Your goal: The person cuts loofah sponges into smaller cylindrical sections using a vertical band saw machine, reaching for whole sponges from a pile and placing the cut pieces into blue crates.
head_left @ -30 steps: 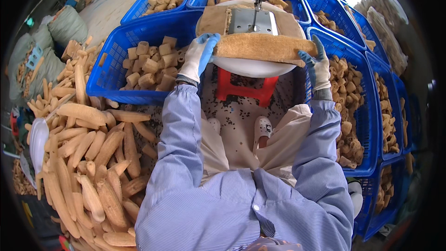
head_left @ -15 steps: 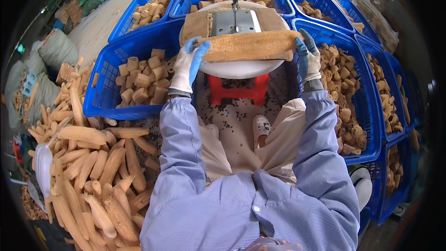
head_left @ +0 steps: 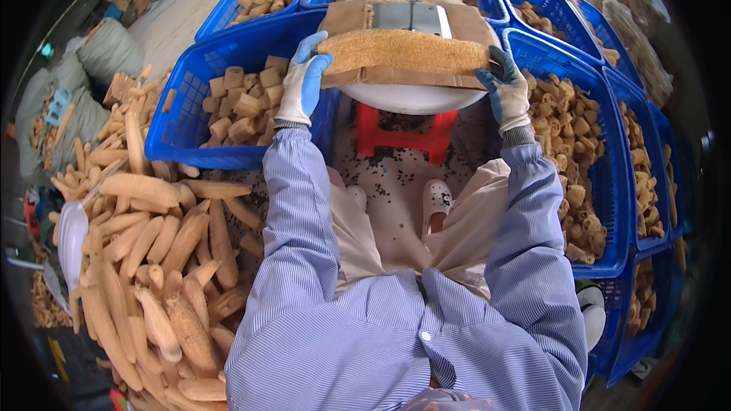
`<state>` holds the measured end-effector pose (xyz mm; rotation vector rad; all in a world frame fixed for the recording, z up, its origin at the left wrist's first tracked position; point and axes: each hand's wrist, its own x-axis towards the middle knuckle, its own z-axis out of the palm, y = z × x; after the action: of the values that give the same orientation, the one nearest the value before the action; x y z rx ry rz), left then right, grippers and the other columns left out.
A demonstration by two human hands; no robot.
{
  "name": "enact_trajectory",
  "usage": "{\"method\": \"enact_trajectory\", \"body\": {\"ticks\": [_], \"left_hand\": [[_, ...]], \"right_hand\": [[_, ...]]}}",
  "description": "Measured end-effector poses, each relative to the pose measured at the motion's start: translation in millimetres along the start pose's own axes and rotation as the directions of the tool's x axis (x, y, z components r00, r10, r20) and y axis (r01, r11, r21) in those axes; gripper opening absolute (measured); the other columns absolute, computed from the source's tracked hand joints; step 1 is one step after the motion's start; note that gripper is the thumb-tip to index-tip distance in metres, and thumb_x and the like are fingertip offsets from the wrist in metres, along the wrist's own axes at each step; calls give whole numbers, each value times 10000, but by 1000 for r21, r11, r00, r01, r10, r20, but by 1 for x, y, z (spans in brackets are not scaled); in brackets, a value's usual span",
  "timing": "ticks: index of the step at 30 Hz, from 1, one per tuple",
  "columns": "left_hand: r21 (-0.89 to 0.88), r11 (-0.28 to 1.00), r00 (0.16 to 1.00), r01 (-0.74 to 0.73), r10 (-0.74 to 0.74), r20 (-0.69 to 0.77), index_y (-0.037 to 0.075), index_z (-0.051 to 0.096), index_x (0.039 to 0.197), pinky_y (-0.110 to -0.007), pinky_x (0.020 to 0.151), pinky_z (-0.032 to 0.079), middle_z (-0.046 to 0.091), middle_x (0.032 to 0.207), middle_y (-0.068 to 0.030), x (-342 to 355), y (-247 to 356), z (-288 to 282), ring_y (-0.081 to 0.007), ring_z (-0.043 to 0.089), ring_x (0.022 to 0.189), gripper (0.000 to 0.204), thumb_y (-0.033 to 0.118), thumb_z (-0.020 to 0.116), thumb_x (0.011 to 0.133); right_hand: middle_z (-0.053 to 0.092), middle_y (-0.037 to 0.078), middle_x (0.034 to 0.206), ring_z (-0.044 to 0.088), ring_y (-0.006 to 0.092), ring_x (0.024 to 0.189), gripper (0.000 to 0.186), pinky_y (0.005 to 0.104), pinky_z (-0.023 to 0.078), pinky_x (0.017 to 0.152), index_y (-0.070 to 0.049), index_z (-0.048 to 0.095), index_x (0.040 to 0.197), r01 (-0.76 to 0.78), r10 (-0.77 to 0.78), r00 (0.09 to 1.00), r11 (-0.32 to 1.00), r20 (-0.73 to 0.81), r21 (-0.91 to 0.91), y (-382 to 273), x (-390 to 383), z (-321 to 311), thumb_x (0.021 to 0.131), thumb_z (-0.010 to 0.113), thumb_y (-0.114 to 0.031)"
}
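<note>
My left hand (head_left: 306, 80) and right hand (head_left: 505, 91) grip the loofah (head_left: 403, 52) by its ends, probably to keep it steady; it lies crosswise over the cardboard (head_left: 470, 27), just before the metal plate (head_left: 431, 20).

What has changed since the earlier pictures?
The left hand and right hand moved the loofah leftward relative to the metal plate. Nothing was taken up or let go: both hands keep its ends. The baskets and loofah pile stayed put.
</note>
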<state>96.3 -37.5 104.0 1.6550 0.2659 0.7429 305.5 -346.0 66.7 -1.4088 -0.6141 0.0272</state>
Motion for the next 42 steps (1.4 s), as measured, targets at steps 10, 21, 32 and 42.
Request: {"method": "enact_trajectory", "body": {"ticks": [10,21,32,42], "left_hand": [[91,980,984,177,-176,-20,130,476,1450,-376,1108,356,502,1411,-98,3,-35,-35,-220,482,1291,542,224,558,923],[-361,903,972,234,-226,64,148,466,1421,-440,1060,450,527,1353,-89,4,-53,-28,-250,552,1232,464,76,533,967],[-182,973,990,140,-137,33,110,480,1415,-380,1072,448,494,1362,-102,-2,-34,-23,-234,520,1257,454,93,544,966],[-358,916,984,179,-172,51,95,445,1424,-469,1035,456,505,1398,-106,-10,-27,-40,-278,514,1279,497,147,498,933]], "right_hand": [[619,59,1217,608,179,1091,599,280,538,894,-76,580,1332,39,-17,996,960,82,-277,8,-2,21,779,777,41],[602,36,1327,574,165,1199,617,272,450,1023,-119,586,1347,-1,80,986,879,146,-477,-3,-1,7,821,498,192],[615,30,1314,597,123,1013,641,245,492,846,-170,550,1404,-99,198,962,896,188,-434,7,1,-6,850,536,153],[566,149,1355,568,217,1209,630,314,460,1052,-7,419,1453,-126,27,983,820,182,558,-58,-22,12,864,635,41]]}}
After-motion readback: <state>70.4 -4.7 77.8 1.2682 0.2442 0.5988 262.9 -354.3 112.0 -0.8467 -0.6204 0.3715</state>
